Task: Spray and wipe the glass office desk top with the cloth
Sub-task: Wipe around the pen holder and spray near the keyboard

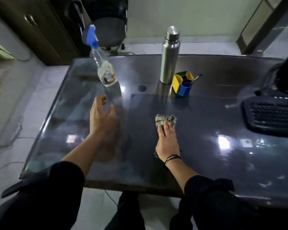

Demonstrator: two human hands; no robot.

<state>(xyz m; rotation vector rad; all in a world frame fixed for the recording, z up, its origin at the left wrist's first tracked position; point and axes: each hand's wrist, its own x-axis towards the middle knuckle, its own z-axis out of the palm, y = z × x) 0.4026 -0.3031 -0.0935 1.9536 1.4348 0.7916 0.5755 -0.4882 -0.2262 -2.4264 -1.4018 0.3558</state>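
Observation:
A clear spray bottle (102,63) with a blue trigger head stands on the dark glass desk top (206,117) at the back left. My left hand (101,117) hovers just in front of the bottle, fingers loosely curved, holding nothing. A crumpled grey-green cloth (165,121) lies on the glass near the middle. My right hand (167,140) lies flat on the cloth, its straight fingers pressing the cloth against the desk.
A steel flask (170,55) and a yellow-blue pen holder (182,84) stand at the back centre. A black keyboard (273,115) and a monitor base (283,77) sit at the right. An office chair (110,29) stands behind the desk.

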